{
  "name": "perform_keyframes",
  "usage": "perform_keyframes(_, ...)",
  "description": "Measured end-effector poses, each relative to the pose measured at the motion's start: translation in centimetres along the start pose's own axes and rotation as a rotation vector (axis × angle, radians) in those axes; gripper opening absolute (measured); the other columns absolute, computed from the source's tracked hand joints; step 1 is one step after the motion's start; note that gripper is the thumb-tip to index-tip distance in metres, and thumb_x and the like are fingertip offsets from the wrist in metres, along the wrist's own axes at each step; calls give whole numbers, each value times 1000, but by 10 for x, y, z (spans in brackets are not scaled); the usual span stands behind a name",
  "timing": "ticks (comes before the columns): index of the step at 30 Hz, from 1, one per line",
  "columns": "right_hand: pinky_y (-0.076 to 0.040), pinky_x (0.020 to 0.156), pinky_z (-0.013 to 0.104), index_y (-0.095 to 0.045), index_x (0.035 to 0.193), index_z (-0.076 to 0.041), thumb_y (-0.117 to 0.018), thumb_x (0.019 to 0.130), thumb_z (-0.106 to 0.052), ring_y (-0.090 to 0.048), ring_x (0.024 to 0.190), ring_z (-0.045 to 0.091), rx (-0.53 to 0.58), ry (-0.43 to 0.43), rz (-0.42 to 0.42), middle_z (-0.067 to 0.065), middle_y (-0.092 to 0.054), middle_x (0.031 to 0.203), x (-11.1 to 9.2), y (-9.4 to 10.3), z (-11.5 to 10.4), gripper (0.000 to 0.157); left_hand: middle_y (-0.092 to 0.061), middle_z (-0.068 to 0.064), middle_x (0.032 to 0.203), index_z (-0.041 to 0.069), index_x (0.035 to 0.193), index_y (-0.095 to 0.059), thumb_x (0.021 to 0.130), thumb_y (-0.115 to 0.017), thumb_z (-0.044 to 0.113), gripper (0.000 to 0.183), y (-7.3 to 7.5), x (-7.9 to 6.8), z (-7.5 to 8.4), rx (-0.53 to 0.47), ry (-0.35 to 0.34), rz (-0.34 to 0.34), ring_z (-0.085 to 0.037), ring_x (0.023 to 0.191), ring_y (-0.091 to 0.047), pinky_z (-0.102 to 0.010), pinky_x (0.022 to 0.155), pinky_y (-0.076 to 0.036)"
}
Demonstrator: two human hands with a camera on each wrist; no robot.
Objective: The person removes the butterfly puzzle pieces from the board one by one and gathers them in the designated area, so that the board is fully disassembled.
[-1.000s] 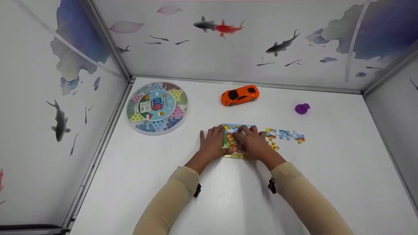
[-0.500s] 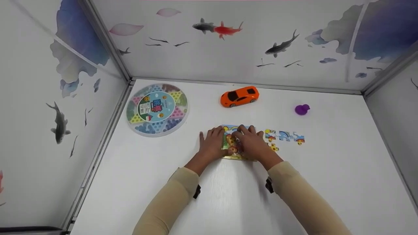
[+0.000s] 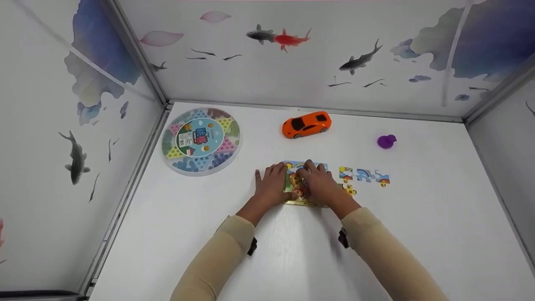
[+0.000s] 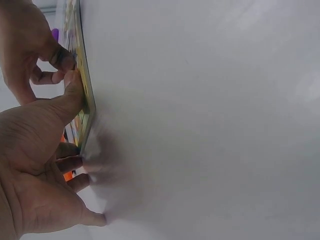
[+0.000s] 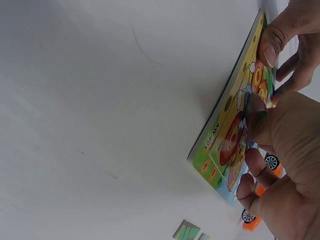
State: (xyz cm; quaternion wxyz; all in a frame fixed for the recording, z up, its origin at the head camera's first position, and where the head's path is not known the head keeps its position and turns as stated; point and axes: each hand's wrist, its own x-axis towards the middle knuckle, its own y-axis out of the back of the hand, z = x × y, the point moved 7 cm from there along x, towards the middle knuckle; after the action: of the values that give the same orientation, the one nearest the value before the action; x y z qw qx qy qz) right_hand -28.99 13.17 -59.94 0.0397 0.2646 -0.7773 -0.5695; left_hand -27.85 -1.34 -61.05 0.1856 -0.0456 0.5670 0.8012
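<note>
A colourful cartoon jigsaw puzzle board (image 3: pixel 295 179) lies flat on the white table. Along its left side rests my left hand (image 3: pixel 271 184); in the left wrist view its thumb (image 4: pixel 74 90) presses on the board's near edge, while the other fingers spread past the edge onto the table. Bent over the middle of the board is my right hand (image 3: pixel 325 186), its thumb and fingertips pinching a bluish puzzle piece (image 5: pixel 243 120) against the picture. Most of that piece is hidden by the fingers. Right of the board lie several loose puzzle pieces (image 3: pixel 363 174).
A round Chinese checkers box (image 3: pixel 201 140) stands at the back left. An orange toy car (image 3: pixel 307 124) sits behind the board, and a purple toy duck (image 3: pixel 386 141) is at the back right. Printed panels (image 3: pixel 267 79) wall in the table's back and sides.
My right hand has shifted slightly left and toward me, uncovering the board's upper right corner. My left hand stays in place on the board's left side.
</note>
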Motion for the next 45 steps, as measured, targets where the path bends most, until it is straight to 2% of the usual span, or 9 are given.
perform_keyframes(5, -51, 109, 69, -60, 144, -17, -78, 101, -11, -49, 129, 43, -8, 22, 21, 12, -47, 147, -1, -1, -2, 47, -30, -1, 182, 16, 175, -33, 98, -78, 62, 100, -2, -2, -1, 10, -1, -1, -28, 168, -29, -74, 134, -19)
perform_keyframes(18, -52, 111, 66, -59, 149, -17, -72, 108, -16, -48, 131, 41, -10, 7, 2, 12, -47, 148, 1, 1, -2, 43, -29, -1, 182, 16, 175, -32, 98, -77, 63, 101, 1, 0, 2, 32, 10, -3, -28, 169, -28, -72, 135, -20)
perform_keyframes(25, -49, 115, 67, -62, 149, -19, -79, 103, -13, -47, 136, 41, 22, 15, -2, 12, -45, 153, 2, 4, 0, 50, -31, -1, 181, 17, 175, -33, 98, -77, 64, 100, 3, 0, 1, 23, 17, 2, -29, 168, -29, -72, 135, -20)
perform_keyframes(30, -50, 113, 67, -65, 147, -18, -81, 100, -11, -46, 132, 39, 18, 32, -5, 12, -46, 149, -1, 4, -1, 50, -30, -1, 182, 16, 175, -32, 98, -76, 65, 101, 0, 0, 1, 15, 13, -5, -29, 168, -28, -72, 135, -19)
perform_keyframes(36, -49, 113, 67, -69, 147, -17, -76, 104, -13, -46, 130, 37, 9, 42, -2, 11, -48, 148, -3, 5, -2, 44, -31, -1, 182, 16, 175, -32, 99, -76, 64, 101, 1, -2, 1, 12, 10, -2, -29, 168, -29, -72, 135, -19)
perform_keyframes(45, -47, 114, 70, -69, 150, -18, -81, 102, -16, -45, 134, 37, 27, 56, -16, 12, -50, 150, -4, 6, 1, 50, -29, -1, 183, 16, 176, -30, 98, -77, 64, 102, 0, 1, 1, 25, 25, -17, -29, 169, -27, -72, 136, -18)
